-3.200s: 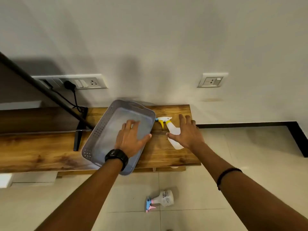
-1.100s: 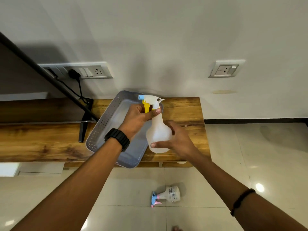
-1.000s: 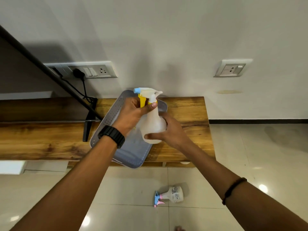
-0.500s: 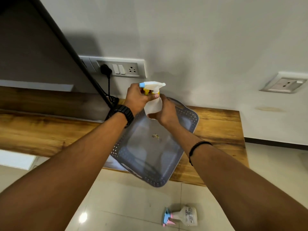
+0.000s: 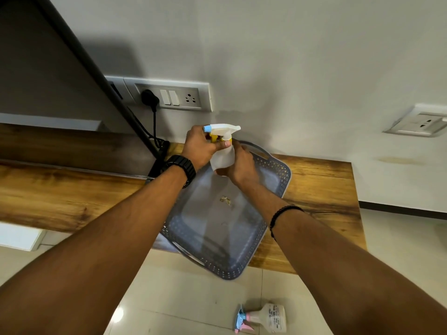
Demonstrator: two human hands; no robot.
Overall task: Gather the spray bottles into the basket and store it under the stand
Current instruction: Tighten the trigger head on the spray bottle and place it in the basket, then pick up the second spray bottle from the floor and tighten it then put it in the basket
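Note:
A white spray bottle (image 5: pixel 223 155) with a yellow trigger and a blue nozzle tip stands upright over the far end of the grey perforated basket (image 5: pixel 278 180). My left hand (image 5: pixel 199 147) grips its trigger neck. My right hand (image 5: pixel 238 165) wraps around its body from the right. The basket lies on the wooden stand (image 5: pixel 324 189), its near end overhanging the front edge. Apart from a small scrap on its floor, nothing else lies in the basket. A second spray bottle (image 5: pixel 263 317), white with a blue and pink head, lies on its side on the floor tiles below.
A black slanted pole (image 5: pixel 96 73) crosses the left side down to the stand. A switch panel (image 5: pixel 179 96) with a black plug and cable is on the wall behind. Another socket (image 5: pixel 418 122) is on the wall at the right. Glossy floor tiles (image 5: pixel 183 298) lie below.
Both hands have carried the white bottle from beside the basket to over its far end and lowered it. My view has shifted left and closer.

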